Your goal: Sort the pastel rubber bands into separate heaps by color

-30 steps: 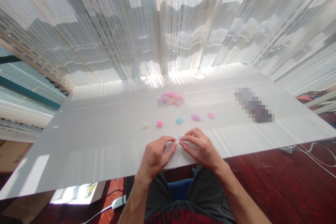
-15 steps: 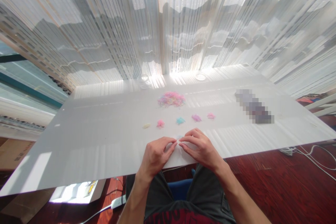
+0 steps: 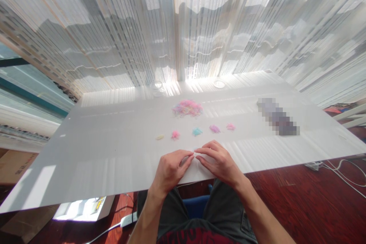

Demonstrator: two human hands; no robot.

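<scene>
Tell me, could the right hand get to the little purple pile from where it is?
Probably yes: the purple pile lies on the white table just beyond the right hand, and nothing visible stands between them.

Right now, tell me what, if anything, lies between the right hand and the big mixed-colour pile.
The turquoise pile lies roughly between the right hand and the mixed-colour pile, with the purple pile to its right. Both look low, so the hand could probably pass over them. Nothing taller shows in that gap.
</scene>
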